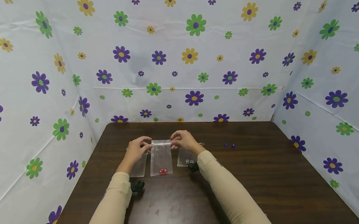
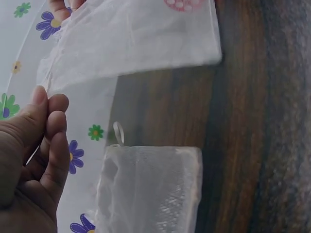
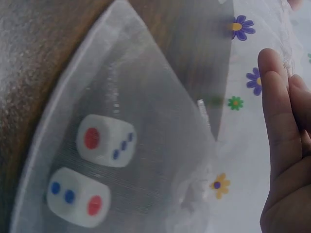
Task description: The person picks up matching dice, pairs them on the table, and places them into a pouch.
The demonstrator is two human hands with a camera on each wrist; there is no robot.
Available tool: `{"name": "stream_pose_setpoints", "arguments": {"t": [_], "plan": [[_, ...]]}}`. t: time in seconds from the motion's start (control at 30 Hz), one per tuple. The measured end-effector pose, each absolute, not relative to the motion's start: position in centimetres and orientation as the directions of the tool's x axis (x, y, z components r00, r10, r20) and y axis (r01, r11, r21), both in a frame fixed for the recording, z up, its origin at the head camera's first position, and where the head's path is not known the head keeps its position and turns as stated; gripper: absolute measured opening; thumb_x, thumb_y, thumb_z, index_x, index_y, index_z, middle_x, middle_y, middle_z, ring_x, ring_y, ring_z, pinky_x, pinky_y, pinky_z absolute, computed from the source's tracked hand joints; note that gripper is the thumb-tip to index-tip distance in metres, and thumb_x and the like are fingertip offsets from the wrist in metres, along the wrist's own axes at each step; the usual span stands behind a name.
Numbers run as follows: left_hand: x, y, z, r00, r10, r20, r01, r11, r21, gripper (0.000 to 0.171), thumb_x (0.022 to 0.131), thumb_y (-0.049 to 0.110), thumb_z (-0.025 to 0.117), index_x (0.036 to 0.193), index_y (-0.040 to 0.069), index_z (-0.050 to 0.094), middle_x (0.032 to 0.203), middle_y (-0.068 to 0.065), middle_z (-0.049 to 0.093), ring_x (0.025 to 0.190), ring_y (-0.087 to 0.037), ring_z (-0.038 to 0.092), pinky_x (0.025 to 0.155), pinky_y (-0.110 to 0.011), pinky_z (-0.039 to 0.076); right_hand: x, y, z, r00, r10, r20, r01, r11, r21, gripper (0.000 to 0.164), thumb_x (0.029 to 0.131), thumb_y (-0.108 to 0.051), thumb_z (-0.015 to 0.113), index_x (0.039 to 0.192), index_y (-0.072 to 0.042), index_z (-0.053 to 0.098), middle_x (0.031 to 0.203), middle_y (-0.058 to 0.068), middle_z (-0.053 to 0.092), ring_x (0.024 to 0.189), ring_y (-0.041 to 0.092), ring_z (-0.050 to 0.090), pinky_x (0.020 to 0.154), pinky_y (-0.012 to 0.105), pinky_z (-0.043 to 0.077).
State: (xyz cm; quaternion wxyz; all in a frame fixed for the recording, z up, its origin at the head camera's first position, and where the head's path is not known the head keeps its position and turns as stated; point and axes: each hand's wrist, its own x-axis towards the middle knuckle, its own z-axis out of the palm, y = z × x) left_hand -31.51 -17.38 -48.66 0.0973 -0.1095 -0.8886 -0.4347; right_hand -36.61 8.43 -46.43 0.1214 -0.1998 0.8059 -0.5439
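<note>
A sheer white drawstring bag (image 1: pixel 161 157) hangs between both hands, with red dice (image 1: pixel 163 171) at its bottom. My left hand (image 1: pixel 135 150) pinches the bag's upper left edge between thumb and fingers, as the left wrist view also shows. At the upper right edge, my right hand (image 1: pixel 184 140) pinches it by the drawstring. Another sheer bag (image 2: pixel 146 189) lies on the table beneath the left hand. Below the right hand is a third sheer bag (image 1: pixel 183 157), with two white dice (image 3: pixel 107 141) inside, close up in the right wrist view.
Two small blue dice (image 1: pixel 229 145) lie on the dark wooden table (image 1: pixel 263 175), right of the bags. Flower-print cloth (image 1: pixel 176 57) hangs behind the table and along both sides. A dark wrist device (image 1: pixel 137 186) sits under the left forearm.
</note>
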Motion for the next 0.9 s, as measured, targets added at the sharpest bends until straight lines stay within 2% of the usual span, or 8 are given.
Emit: {"name": "stream_pose_setpoints", "arguments": {"t": [0.13, 0.3, 0.53, 0.73, 0.9], "plan": [[-31.8, -17.4, -49.0, -0.974, 0.08, 0.213, 0.216, 0.626, 0.75, 0.02, 0.095, 0.019, 0.073, 0.113, 0.009, 0.071, 0.089, -0.004, 0.076, 0.075, -0.018, 0.07, 0.061, -0.031, 0.048, -36.9, 8.3, -47.2, -0.907, -0.422, 0.011, -0.166, 0.334, -0.928, 0.015, 0.094, 0.006, 0.066, 0.109, 0.009, 0.066, 0.095, 0.021, 0.075, 0.074, 0.024, 0.075, 0.077, 0.047, 0.059], [-32.0, -17.5, -49.3, -0.98, 0.064, 0.188, 0.185, 0.638, 0.748, 0.014, 0.096, 0.018, 0.073, 0.106, 0.008, 0.072, 0.092, -0.004, 0.076, 0.075, -0.016, 0.07, 0.065, -0.033, 0.053, -37.0, 8.4, -47.7, -0.92, -0.391, -0.002, -0.154, 0.367, -0.917, 0.016, 0.095, 0.006, 0.065, 0.111, 0.01, 0.065, 0.097, 0.022, 0.074, 0.078, 0.029, 0.075, 0.074, 0.042, 0.06], [-32.6, -17.6, -49.8, -0.981, 0.046, 0.187, 0.171, 0.658, 0.734, 0.008, 0.095, 0.016, 0.074, 0.096, 0.008, 0.072, 0.083, -0.003, 0.076, 0.07, -0.014, 0.068, 0.062, -0.032, 0.049, -37.3, 9.0, -48.2, -0.931, -0.366, -0.018, -0.131, 0.379, -0.916, 0.019, 0.095, 0.005, 0.066, 0.113, 0.01, 0.065, 0.098, 0.021, 0.074, 0.079, 0.031, 0.075, 0.068, 0.032, 0.06], [-32.8, -17.8, -50.0, -0.98, 0.038, 0.194, 0.171, 0.655, 0.736, 0.006, 0.095, 0.011, 0.073, 0.091, 0.007, 0.071, 0.08, -0.003, 0.074, 0.069, -0.014, 0.067, 0.061, -0.032, 0.05, -37.6, 9.6, -48.6, -0.94, -0.34, -0.008, -0.127, 0.373, -0.919, 0.02, 0.095, 0.007, 0.065, 0.115, 0.011, 0.064, 0.099, 0.021, 0.074, 0.076, 0.026, 0.075, 0.066, 0.03, 0.059], [-32.9, -17.9, -50.1, -0.974, 0.065, 0.217, 0.203, 0.674, 0.71, 0.005, 0.096, 0.013, 0.071, 0.093, 0.009, 0.072, 0.078, -0.003, 0.071, 0.07, -0.015, 0.063, 0.062, -0.033, 0.048, -37.9, 9.6, -48.5, -0.929, -0.37, -0.007, -0.134, 0.355, -0.925, 0.022, 0.098, 0.006, 0.062, 0.118, 0.012, 0.062, 0.102, 0.023, 0.072, 0.08, 0.026, 0.075, 0.07, 0.031, 0.06]]}}
